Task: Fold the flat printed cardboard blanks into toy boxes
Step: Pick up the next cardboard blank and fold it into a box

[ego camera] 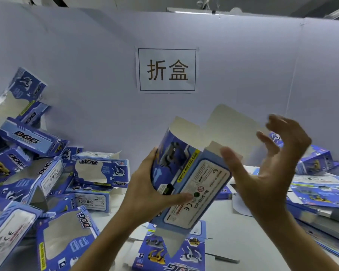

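A blue printed toy box (192, 180) is raised in front of me, opened into a tube and tilted, its white end flaps sticking up at the top and down at the bottom. My left hand (145, 194) grips it from the left side, thumb across the label panel and fingers behind. My right hand (270, 165) hovers just right of the box with fingers spread and loosely curved, its thumb near the top flap. It holds nothing.
Several folded blue boxes (102, 169) lie piled at the left. A stack of flat blanks (319, 194) sits at the right, and another blank (170, 249) lies on the white table below. A white partition with a paper sign (167, 69) stands behind.
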